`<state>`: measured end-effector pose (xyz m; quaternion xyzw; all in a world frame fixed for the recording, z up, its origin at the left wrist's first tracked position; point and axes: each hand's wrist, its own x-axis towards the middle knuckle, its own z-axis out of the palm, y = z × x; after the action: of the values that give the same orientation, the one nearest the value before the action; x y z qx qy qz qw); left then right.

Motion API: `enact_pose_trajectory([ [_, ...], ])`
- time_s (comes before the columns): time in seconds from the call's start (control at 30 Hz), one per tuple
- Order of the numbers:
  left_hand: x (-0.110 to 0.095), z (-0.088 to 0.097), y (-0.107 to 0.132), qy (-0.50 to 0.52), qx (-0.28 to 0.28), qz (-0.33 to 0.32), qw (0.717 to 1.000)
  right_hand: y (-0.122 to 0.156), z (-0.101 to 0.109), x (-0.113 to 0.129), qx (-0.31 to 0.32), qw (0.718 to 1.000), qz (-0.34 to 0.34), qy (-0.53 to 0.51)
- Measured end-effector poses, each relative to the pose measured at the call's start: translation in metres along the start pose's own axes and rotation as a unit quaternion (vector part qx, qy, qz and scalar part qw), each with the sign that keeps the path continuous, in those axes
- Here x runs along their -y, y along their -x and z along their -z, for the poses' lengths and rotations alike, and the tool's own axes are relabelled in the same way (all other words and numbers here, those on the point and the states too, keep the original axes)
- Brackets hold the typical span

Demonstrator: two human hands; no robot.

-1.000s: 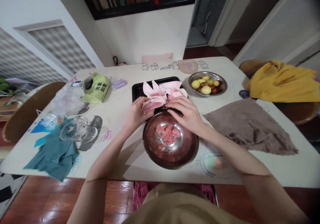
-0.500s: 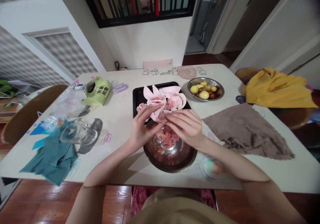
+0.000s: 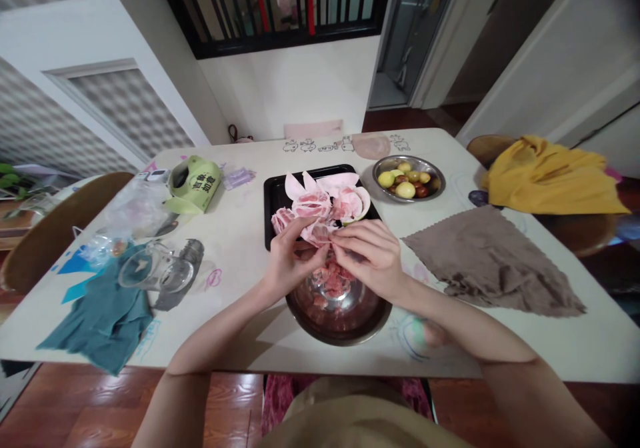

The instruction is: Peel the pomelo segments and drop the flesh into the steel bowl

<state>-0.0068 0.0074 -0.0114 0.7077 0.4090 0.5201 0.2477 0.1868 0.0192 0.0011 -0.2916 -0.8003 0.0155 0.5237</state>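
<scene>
Head view shows the left hand [image 3: 291, 256] and the right hand [image 3: 373, 256] close together, both grasping one pink fruit segment [image 3: 320, 233] with the fingertips. This segment is situated between the two hands, above the far side of the metal bowl [image 3: 345, 337]. Below the hands, inside this bowl, lie pieces of red pulp [image 3: 331, 281]. Just beyond the hands, the black tray [image 3: 271, 198] carries other segments [image 3: 311, 203] and pale peel [image 3: 339, 183]. Well to the right of the right hand, the brown cloth [image 3: 490, 258] is spread.

A black-framed window [image 3: 330, 9] tops the white wall [image 3: 290, 88].
</scene>
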Motion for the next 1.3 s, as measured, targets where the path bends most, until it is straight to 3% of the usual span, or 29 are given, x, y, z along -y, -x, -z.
enact_pose_trajectory([
  [0.2,0.0,-0.002,0.0,-0.046,0.021,-0.017,0.999,0.003,-0.001,-0.005,0.011,0.998,-0.006,0.063],
  [0.33,0.003,-0.005,0.0,0.013,0.022,0.028,0.999,0.001,0.002,-0.006,0.02,0.996,-0.01,0.085],
  [0.43,0.005,-0.006,0.002,0.072,0.044,0.042,0.996,-0.002,0.005,-0.005,0.026,0.995,0.031,0.097],
  [0.53,0.003,-0.004,0.002,0.088,0.064,-0.005,0.994,-0.001,0.009,-0.001,0.033,0.992,0.078,0.096],
  [0.67,-0.005,0.001,0.0,0.027,0.109,-0.066,0.991,0.003,0.014,0.003,0.041,0.989,0.105,0.1],
  [0.9,-0.011,0.003,-0.002,-0.032,0.112,-0.195,0.974,0.003,0.031,0.009,0.047,0.971,0.192,0.133],
  [1.03,-0.006,-0.002,0.0,-0.033,0.087,-0.25,0.964,0.006,0.033,0.012,0.047,0.958,0.23,0.164],
  [1.17,-0.006,-0.007,0.005,-0.027,0.07,-0.267,0.961,0.009,0.029,0.013,0.02,0.955,0.237,0.176],
  [1.3,-0.013,-0.008,0.006,-0.047,0.076,-0.231,0.969,0.004,0.028,0.015,0.021,0.95,0.236,0.204],
])
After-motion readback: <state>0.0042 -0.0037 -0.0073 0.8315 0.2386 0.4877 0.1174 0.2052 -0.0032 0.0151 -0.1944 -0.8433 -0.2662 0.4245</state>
